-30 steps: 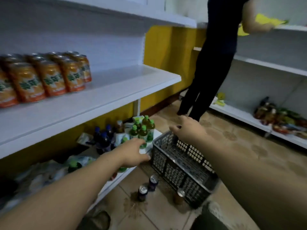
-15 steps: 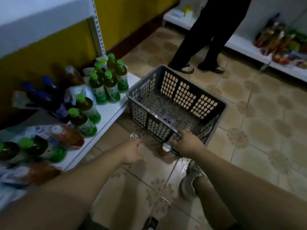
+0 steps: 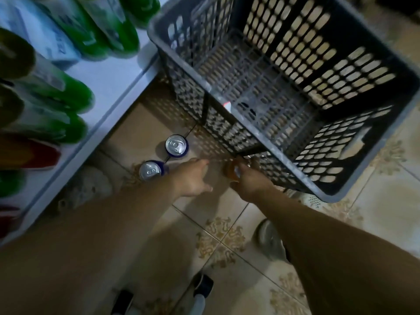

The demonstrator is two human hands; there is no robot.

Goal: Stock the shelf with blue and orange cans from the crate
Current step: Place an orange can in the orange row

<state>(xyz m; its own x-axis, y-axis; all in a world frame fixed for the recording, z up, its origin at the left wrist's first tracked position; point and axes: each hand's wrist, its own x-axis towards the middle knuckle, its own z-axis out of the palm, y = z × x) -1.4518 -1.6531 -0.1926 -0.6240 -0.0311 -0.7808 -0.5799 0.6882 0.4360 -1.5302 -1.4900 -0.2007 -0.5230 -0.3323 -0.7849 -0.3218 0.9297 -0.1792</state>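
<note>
**A:** While the right hand (image 3: 250,180) curls over the orange can (image 3: 231,172) on the floor (image 3: 145,128), just beside the crate (image 3: 341,194), I'd judge it rigid, slick and weighty if full.

**B:** So grip the side wall. And the left hand (image 3: 193,178)?

**A:** Fingers spread, holding nothing, beside the nearer blue can (image 3: 150,170). The farther blue can (image 3: 176,145) stands just beyond.
</note>
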